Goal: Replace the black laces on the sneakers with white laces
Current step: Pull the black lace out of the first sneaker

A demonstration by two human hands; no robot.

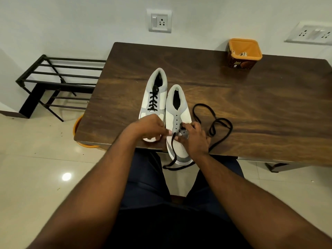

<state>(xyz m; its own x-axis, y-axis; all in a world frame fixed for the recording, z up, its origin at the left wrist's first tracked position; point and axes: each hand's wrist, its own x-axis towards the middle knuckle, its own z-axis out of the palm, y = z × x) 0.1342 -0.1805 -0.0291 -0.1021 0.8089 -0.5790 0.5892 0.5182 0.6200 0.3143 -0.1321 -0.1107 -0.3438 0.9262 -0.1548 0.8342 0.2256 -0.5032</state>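
Two white-and-grey sneakers stand side by side on the dark wooden table (233, 108), toes toward me. The left sneaker (154, 94) still carries its black lacing. The right sneaker (177, 112) shows bare upper eyelets; its black lace (213, 123) is threaded only at the lowest holes, looping loose over the table to the right, with one end hanging off the front edge. My left hand (149, 127) pinches the lace beside the lowest eyelets. My right hand (194, 139) grips the right sneaker's front and the lace there. White laces (241, 54) lie in an orange tub.
The orange tub (244, 53) stands at the table's far right. A black metal shoe rack (59, 81) stands on the floor to the left. An orange bucket rim (79, 130) peeks out under the table's left corner. Wall sockets sit behind.
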